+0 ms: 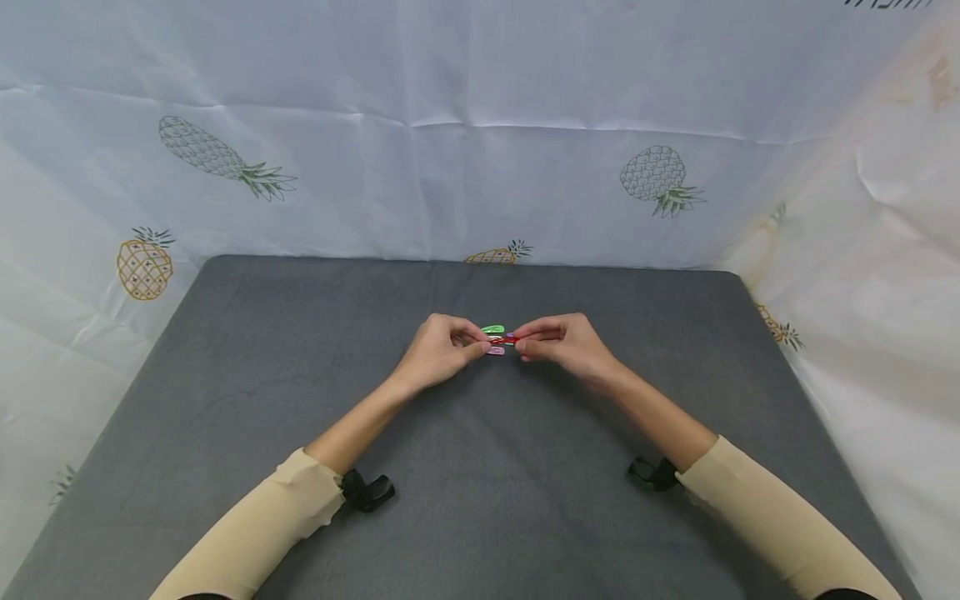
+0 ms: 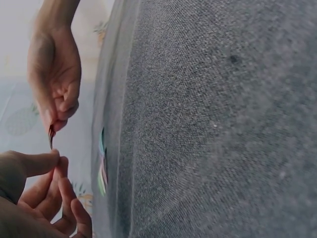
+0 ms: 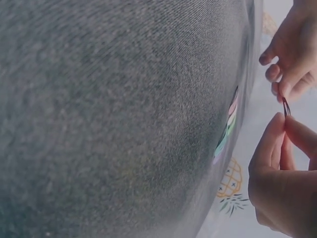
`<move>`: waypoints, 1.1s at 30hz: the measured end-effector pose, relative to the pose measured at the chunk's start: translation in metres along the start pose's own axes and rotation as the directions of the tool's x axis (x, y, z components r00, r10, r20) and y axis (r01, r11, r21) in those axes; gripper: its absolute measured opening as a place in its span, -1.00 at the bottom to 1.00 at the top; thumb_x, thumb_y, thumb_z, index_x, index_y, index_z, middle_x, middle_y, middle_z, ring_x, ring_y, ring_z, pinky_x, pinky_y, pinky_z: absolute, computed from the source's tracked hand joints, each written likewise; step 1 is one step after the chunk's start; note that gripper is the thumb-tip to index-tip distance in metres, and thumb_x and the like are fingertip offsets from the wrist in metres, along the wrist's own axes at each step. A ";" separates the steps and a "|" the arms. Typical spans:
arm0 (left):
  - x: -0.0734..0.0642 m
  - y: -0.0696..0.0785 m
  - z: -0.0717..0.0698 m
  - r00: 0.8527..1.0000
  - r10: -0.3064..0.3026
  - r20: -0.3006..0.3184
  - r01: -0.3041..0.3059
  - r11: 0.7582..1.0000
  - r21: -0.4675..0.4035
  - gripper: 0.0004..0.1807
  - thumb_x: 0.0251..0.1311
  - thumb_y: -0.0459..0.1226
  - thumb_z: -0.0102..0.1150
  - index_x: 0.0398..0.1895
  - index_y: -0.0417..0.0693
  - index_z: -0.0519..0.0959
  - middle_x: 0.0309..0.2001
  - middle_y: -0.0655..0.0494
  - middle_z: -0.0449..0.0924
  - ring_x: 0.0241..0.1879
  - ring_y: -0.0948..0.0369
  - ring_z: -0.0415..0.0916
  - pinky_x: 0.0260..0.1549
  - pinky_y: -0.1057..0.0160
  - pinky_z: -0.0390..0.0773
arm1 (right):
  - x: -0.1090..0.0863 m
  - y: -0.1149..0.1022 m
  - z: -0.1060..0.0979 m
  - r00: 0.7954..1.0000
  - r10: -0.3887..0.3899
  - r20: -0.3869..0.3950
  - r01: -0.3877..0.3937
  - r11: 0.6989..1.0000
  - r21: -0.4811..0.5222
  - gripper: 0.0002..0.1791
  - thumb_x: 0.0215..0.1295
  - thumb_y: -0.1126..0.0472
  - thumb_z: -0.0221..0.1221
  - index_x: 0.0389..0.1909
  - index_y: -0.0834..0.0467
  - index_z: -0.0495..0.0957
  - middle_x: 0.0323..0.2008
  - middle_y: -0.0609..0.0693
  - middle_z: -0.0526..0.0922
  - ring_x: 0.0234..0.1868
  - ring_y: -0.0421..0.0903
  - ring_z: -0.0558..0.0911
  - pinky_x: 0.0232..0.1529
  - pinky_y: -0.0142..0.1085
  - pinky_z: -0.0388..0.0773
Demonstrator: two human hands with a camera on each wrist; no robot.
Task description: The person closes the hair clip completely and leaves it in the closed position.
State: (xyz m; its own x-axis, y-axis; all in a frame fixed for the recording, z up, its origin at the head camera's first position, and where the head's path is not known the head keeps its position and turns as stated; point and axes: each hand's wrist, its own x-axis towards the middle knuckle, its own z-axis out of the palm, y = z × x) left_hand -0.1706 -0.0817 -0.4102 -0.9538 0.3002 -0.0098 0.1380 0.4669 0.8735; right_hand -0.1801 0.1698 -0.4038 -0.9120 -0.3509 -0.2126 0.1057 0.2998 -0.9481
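Note:
A small red snap hair clip (image 1: 506, 340) is held in the air between both hands, above the far middle of the table. My left hand (image 1: 442, 348) pinches one end of it between thumb and fingertips. The other end is pinched by my right hand (image 1: 566, 343). Seen edge-on in the right wrist view, the clip (image 3: 287, 107) looks thin and slightly parted. Beneath the hands, several more hair clips lie on the cloth, among them a green clip (image 1: 492, 329) and a pink clip (image 1: 496, 351); the hands and red clip partly hide others.
A dark grey cloth covers the table (image 1: 480, 483). Behind it hangs a pale curtain (image 1: 465, 183) printed with pineapples, and more of it runs down both sides. Black straps (image 1: 367, 492) hang at both sleeve cuffs.

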 end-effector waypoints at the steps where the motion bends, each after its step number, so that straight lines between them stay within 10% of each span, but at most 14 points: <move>1: 0.001 0.000 0.001 1.000 0.005 0.000 -0.005 1.000 0.006 -0.91 0.39 -0.29 0.43 -0.20 -0.11 0.85 -0.31 -0.02 0.84 -0.59 0.32 0.41 -0.54 0.36 0.37 | 0.000 0.001 -0.001 1.000 0.002 -0.002 -0.002 1.000 -0.004 -0.68 0.45 0.29 0.40 0.14 0.33 0.73 0.11 0.37 0.80 -0.02 0.07 0.88 0.11 -0.09 0.79; 33: 0.023 0.005 0.027 0.999 0.024 0.035 -0.030 0.982 0.189 -0.91 0.39 -0.24 0.47 -0.32 0.01 0.84 -0.38 0.11 0.81 -0.56 0.26 0.45 -0.57 0.31 0.26 | -0.001 0.018 -0.017 0.998 0.015 -0.058 -0.025 0.982 -0.186 -0.72 0.43 0.28 0.41 0.07 0.32 0.77 -0.10 0.28 0.86 -0.24 -0.15 0.81 -0.11 -0.31 0.77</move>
State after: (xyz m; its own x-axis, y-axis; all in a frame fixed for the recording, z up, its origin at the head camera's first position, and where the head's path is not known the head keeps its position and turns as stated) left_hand -0.1850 -0.0503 -0.4194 -0.9404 0.3399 -0.0059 0.2143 0.6063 0.7658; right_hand -0.1839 0.1912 -0.4169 -0.9317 -0.2945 -0.2127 0.0532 0.4687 -0.8818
